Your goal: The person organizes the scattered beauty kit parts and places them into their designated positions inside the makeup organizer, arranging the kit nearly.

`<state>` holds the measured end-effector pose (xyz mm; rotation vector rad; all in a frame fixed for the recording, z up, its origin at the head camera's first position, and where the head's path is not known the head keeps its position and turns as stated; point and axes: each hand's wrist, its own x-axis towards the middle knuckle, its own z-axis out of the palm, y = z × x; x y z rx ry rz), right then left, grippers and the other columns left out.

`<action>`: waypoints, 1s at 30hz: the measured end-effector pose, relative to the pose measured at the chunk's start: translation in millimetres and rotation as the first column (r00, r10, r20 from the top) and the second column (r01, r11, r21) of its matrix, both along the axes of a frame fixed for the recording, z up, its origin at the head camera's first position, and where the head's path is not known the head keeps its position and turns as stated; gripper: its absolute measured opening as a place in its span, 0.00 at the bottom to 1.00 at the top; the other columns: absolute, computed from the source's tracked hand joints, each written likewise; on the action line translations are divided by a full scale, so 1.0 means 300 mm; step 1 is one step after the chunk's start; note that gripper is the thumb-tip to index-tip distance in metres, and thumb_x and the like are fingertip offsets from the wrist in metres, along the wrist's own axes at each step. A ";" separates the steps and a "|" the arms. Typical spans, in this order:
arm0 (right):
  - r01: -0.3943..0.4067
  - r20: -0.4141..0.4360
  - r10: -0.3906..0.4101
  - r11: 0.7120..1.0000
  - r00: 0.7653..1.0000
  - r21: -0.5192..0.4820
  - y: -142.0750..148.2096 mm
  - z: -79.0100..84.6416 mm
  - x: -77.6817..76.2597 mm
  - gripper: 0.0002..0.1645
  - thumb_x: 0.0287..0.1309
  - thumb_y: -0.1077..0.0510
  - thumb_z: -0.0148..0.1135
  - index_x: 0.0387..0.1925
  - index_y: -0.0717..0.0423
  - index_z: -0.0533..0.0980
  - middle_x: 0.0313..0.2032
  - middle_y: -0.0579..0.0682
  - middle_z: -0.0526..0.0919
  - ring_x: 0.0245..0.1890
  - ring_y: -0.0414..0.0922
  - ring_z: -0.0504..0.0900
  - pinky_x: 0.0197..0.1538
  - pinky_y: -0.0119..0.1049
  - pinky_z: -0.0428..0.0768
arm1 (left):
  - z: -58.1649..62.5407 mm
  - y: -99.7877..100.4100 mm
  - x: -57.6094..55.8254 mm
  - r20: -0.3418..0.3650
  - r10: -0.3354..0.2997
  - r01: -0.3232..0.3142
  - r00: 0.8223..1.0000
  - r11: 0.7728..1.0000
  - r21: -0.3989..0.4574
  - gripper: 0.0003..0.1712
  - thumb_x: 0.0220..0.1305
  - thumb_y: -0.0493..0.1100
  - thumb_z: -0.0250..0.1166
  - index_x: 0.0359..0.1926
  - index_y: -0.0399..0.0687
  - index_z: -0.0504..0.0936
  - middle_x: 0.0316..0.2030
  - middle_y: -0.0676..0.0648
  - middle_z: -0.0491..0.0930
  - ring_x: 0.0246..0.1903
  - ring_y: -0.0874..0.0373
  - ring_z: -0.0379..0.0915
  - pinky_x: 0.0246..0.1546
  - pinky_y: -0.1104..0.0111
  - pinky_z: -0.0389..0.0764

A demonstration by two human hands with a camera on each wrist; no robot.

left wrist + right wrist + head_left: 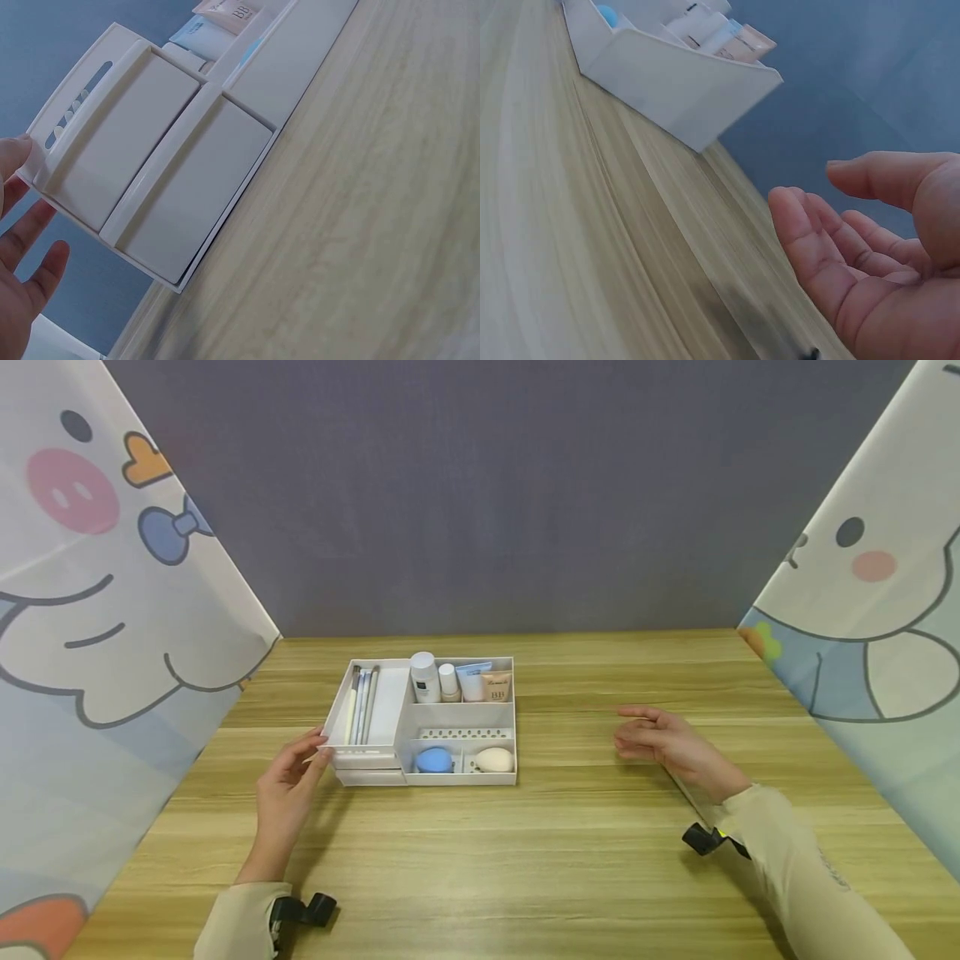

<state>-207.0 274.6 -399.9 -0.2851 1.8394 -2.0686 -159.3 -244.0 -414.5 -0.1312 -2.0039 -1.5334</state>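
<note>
A white makeup organizer (461, 720) stands on the wooden table, with two stacked drawers (154, 154) closed at its left front. My left hand (288, 783) pinches the organizer's upper left front corner, thumb at the front and index finger along the side. The other fingers (46, 276) spread out beside the left wall. My right hand (663, 742) hovers over the table to the right, apart from the organizer. Its fingers (817, 251) are loosely bent and nothing lies in the palm.
Brushes (362, 706) lie in the organizer's left top tray. A white bottle (425, 678), a smaller bottle (448, 683), a blue tube (472, 681) and a BB cream tube (496, 687) stand at the back. In front sit a blue sponge (434, 761) and a cream sponge (494, 760).
</note>
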 end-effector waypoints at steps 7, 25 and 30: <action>-0.004 -0.112 0.020 0.990 0.993 0.141 0.073 0.011 0.025 0.27 0.70 0.69 0.54 0.65 0.72 0.58 0.44 0.53 0.82 0.42 0.47 0.84 0.44 0.37 0.85 | 0.059 0.033 0.034 -0.024 -0.024 0.024 0.999 1.000 -0.006 0.09 0.61 0.19 0.61 0.44 0.18 0.78 0.48 0.63 0.80 0.47 0.73 0.77 0.43 0.82 0.77; 0.183 -0.284 0.000 0.764 0.959 0.619 0.148 0.008 0.080 0.36 0.61 0.65 0.66 0.64 0.73 0.60 0.34 0.58 0.76 0.21 0.45 0.77 0.21 0.37 0.78 | -0.018 -0.014 -0.009 0.010 -0.021 0.021 1.000 0.999 0.029 0.11 0.61 0.22 0.64 0.45 0.25 0.81 0.51 0.53 0.82 0.49 0.71 0.77 0.43 0.80 0.78; 0.236 -0.352 0.062 0.632 0.934 0.738 0.140 0.007 0.088 0.36 0.56 0.63 0.71 0.61 0.70 0.65 0.32 0.52 0.76 0.17 0.41 0.74 0.19 0.35 0.77 | -0.018 -0.014 -0.007 0.010 -0.022 0.021 1.000 0.999 0.025 0.11 0.62 0.22 0.64 0.45 0.25 0.81 0.51 0.56 0.81 0.49 0.71 0.77 0.43 0.80 0.78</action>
